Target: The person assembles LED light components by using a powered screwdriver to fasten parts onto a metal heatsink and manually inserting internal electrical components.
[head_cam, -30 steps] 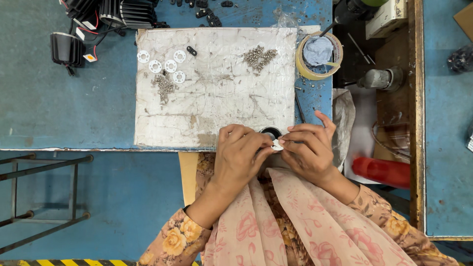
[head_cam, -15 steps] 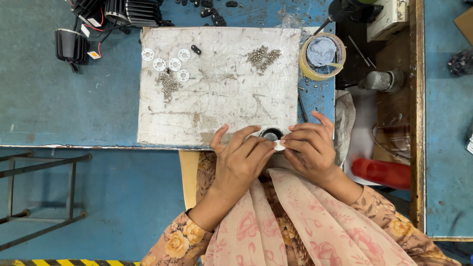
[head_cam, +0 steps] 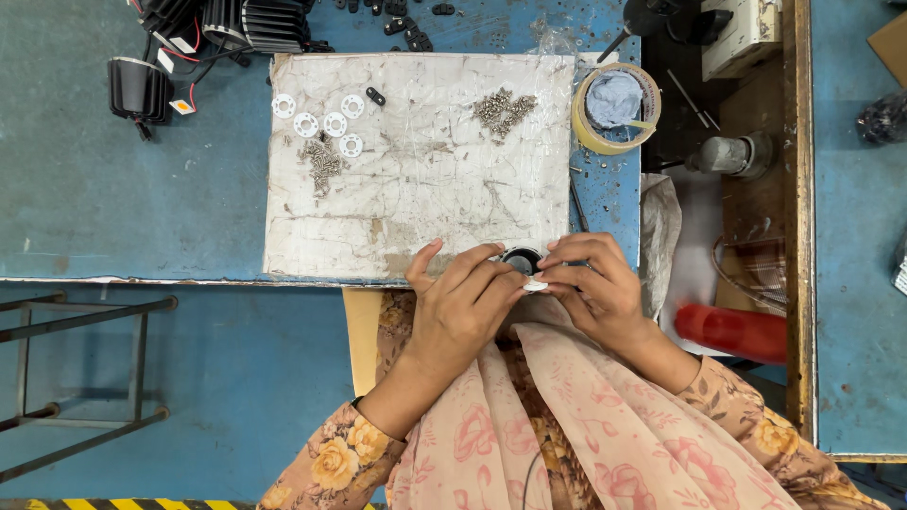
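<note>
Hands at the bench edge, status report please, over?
Left hand and right hand both pinching a small black round part with a white ring. Held at the board edge. Nothing in the way; screws lie clear.

Small orange-white label (head_cam: 182,106) beside black housings (head_cam: 142,87).

Blue workbench (head_cam: 113,217), paint worn and scuffed, viewed from above. A stained, whitish work board (head_cam: 425,189) lies flat on it. Blue floor (head_cam: 236,378) below the bench edge; a dark metal frame (head_cam: 76,378) stands at left. Yellow-black hazard stripe (head_cam: 94,504) along the bottom edge. Wooden partition (head_cam: 803,217) at right, with a second blue surface (head_cam: 860,283) beyond. Even, diffuse light.
</note>
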